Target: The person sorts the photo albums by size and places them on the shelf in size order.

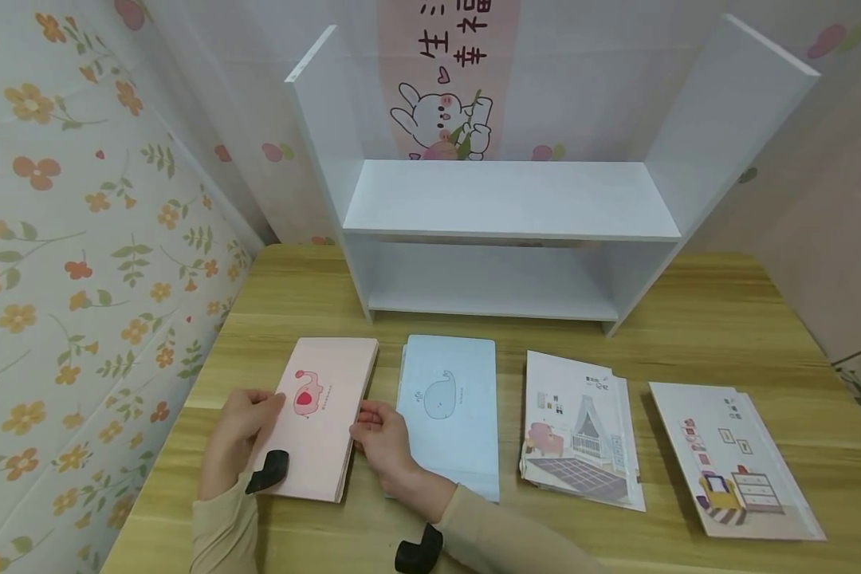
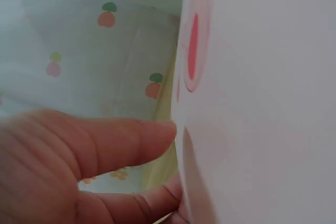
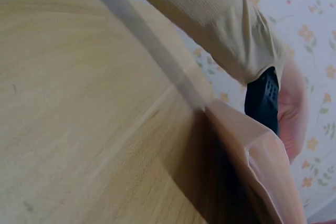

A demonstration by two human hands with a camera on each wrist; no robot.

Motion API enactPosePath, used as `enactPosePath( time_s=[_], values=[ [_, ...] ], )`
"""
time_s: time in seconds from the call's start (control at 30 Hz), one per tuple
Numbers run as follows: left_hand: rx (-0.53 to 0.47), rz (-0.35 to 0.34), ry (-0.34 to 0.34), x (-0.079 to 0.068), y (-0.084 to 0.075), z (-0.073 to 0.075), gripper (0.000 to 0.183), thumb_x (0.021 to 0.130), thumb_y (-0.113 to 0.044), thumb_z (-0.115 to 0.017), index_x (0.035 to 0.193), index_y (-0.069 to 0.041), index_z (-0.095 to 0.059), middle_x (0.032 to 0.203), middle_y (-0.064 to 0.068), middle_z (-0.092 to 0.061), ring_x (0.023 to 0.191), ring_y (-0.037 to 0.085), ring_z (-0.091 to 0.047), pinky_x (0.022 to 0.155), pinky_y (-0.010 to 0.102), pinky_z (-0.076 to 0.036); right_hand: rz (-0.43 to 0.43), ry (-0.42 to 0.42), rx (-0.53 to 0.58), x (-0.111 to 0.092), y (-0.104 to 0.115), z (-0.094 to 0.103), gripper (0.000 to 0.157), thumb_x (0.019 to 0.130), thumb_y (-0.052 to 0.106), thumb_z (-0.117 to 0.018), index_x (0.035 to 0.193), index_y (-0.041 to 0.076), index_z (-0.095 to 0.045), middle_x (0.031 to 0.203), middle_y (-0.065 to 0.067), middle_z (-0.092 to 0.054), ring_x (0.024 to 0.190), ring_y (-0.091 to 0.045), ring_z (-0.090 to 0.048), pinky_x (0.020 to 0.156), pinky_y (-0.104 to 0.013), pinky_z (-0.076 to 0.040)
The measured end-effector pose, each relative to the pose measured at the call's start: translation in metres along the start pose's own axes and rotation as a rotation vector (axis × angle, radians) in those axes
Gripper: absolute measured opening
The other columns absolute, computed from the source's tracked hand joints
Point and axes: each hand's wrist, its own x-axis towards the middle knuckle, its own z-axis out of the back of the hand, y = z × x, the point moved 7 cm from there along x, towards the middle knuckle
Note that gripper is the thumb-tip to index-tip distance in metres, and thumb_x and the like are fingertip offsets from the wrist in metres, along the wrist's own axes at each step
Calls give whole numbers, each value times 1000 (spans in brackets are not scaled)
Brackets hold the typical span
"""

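Observation:
A pale pink notebook point(image 1: 323, 454) with a red elephant drawing lies between the hands at the table's left, with further layers showing at its right edge. My left hand point(image 1: 240, 430) pinches its left edge; in the left wrist view the thumb of that hand point(image 2: 58, 150) meets the edge, fingers behind the notebook point(image 2: 273, 108). My right hand point(image 1: 386, 446) grips the opposite edge between thumb and fingers, overlapping a light blue whale notebook point(image 1: 459, 446). In the right wrist view, the pink notebook point(image 3: 241, 124) is tilted above its shadow.
A white two-tier shelf point(image 1: 502, 199) with tall side panels stands at the back. Right of the blue notebook lie a notebook with a tent drawing point(image 1: 581, 430) and one with a dresser drawing point(image 1: 732, 462), each over another. The wooden table point(image 1: 696, 335) has curtains around it.

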Motion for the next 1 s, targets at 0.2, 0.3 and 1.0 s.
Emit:
enactPosePath(
  time_s=[0.2, 0.3, 1.0],
  values=[
    [-196, -8, 106, -8, -6, -5, 38, 98, -18, -48, 113, 17, -44, 80, 6, -58, 70, 14, -58, 64, 26, -53, 14, 3, 1, 0, 2, -1, 38, 77, -15, -52, 116, -12, -49, 92, -11, -51, 74, -11, -49, 61, -22, -46],
    [-82, -58, 94, -9, -13, -3, 34, 97, -17, -48, 104, 17, -49, 78, 5, -56, 67, 13, -56, 61, 25, -51, 15, 11, -17, 1, 2, -1, 40, 77, -14, -53, 116, -11, -48, 96, -11, -52, 77, -12, -50, 61, -20, -46],
    [-66, -130, 117, -20, -5, -7, 42, 98, -8, -44, 131, 18, -39, 113, 19, -59, 83, 9, -57, 72, 23, -51, 97, 98, -151, 1, 28, 2, 49, 78, -11, -53, 126, -9, -44, 96, -16, -61, 81, -16, -55, 65, -24, -47]
  ],
)
